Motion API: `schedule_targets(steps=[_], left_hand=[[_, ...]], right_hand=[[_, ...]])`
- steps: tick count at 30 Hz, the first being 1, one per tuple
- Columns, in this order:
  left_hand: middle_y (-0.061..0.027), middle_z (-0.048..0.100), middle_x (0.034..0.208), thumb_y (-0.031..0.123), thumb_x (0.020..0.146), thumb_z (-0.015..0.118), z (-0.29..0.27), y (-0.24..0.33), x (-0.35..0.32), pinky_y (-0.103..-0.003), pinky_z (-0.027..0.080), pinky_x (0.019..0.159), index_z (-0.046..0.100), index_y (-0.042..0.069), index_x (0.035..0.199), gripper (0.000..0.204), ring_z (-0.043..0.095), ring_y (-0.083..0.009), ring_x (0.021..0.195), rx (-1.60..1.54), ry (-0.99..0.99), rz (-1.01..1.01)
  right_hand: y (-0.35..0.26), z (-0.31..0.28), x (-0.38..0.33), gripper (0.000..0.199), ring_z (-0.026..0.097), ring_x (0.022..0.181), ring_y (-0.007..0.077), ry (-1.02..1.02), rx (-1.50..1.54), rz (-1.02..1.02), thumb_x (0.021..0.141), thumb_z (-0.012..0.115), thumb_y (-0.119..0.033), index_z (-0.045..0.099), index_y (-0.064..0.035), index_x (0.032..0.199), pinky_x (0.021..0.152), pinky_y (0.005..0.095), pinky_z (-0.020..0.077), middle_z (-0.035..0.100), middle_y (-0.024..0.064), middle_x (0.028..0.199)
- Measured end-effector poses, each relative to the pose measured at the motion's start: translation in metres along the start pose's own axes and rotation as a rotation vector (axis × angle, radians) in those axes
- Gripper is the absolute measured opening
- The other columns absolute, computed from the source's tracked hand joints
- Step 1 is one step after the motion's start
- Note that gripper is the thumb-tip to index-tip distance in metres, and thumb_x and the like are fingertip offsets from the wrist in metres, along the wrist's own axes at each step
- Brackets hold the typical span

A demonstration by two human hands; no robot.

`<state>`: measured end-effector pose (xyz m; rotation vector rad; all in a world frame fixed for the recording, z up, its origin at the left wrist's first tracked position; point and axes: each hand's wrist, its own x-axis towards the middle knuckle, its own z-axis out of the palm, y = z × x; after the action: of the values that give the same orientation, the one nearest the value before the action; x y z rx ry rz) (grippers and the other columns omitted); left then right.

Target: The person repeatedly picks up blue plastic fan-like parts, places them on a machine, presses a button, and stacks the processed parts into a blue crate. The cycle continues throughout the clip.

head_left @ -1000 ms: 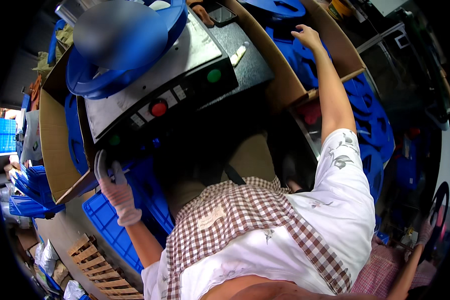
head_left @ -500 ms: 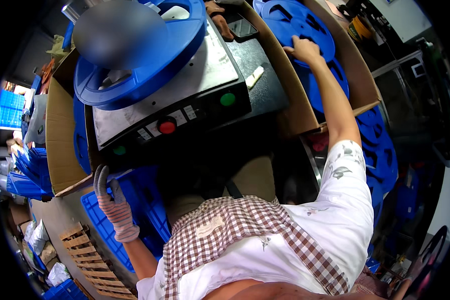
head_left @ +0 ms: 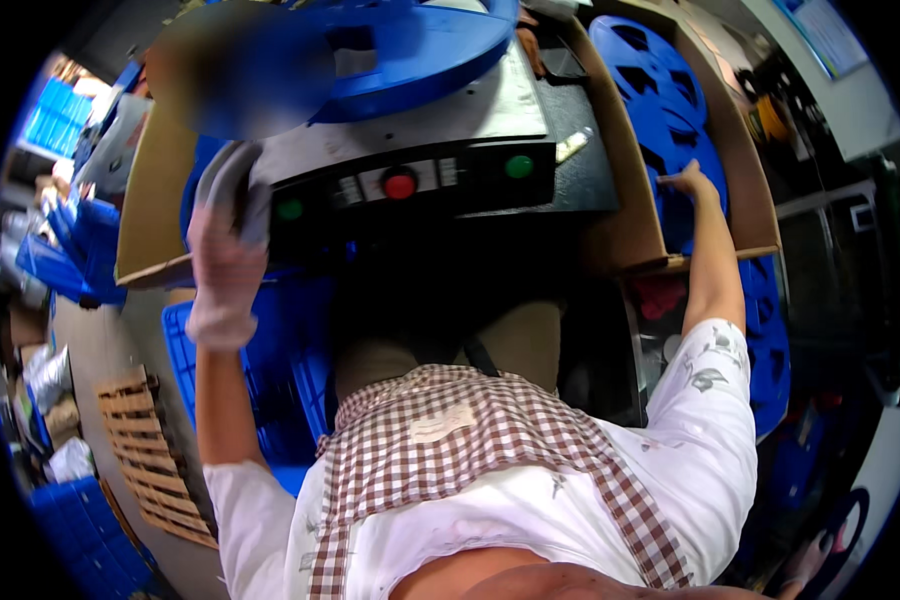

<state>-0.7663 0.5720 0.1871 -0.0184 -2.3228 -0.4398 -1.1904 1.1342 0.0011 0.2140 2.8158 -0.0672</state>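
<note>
My left hand (head_left: 228,245), in a striped knit glove, is raised at the left front corner of a metal-topped machine (head_left: 450,120). Motion blurs it, but its fingers stretch upward, apart from the thumb, and nothing shows in them. Bare, my right hand (head_left: 694,184) reaches into a cardboard box (head_left: 625,190) at the right. Its thumb and a finger are spread over a blue plastic reel (head_left: 678,225); whether it grips the rim is unclear. Another blue reel (head_left: 645,65) lies farther back in the box. A large blue reel (head_left: 435,55) sits on the machine, partly behind a blurred patch.
The machine's front carries a red button (head_left: 400,187) and green buttons (head_left: 519,166). Left of it stands another cardboard box (head_left: 155,190). A blue crate (head_left: 295,350) is below my left hand, with a wooden pallet (head_left: 145,450) on the floor farther left.
My left hand has risen from beside the crate to the machine's front corner. My right hand has drawn nearer to me within the box, from the farther reel to the nearer one.
</note>
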Motion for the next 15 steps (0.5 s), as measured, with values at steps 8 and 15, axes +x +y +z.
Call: schedule_targets(steps=[8, 15], left_hand=[[-0.0120, 0.065, 0.105, 0.019, 0.089, 0.061, 0.043, -0.028, 0.087, -0.037, 0.053, 0.083, 0.052, 0.009, 0.129, 0.042, 0.064, -0.0274, 0.096, 0.671, -0.403, 0.265], [-0.0119, 0.067, 0.092, 0.014, 0.080, 0.060, -0.066, -0.026, 0.095, -0.041, 0.052, 0.076, 0.063, 0.009, 0.105, 0.025, 0.064, -0.0329, 0.087, 0.489, -0.049, 0.300]], right_hand=[[0.015, -0.056, -0.042, 0.081, 0.053, 0.119, 0.0343, 0.512, 0.593, -0.186, 0.077, 0.066, -0.047, 0.041, -0.0037, 0.141, 0.097, 0.0438, 0.0436, 0.054, 0.0235, 0.129], [-0.026, -0.092, -0.269, 0.029, 0.057, 0.103, 0.0229, 0.096, 1.799, -0.868, 0.093, 0.052, -0.029, 0.056, -0.0059, 0.110, 0.100, 0.0401, 0.0392, 0.058, 0.0127, 0.105]])
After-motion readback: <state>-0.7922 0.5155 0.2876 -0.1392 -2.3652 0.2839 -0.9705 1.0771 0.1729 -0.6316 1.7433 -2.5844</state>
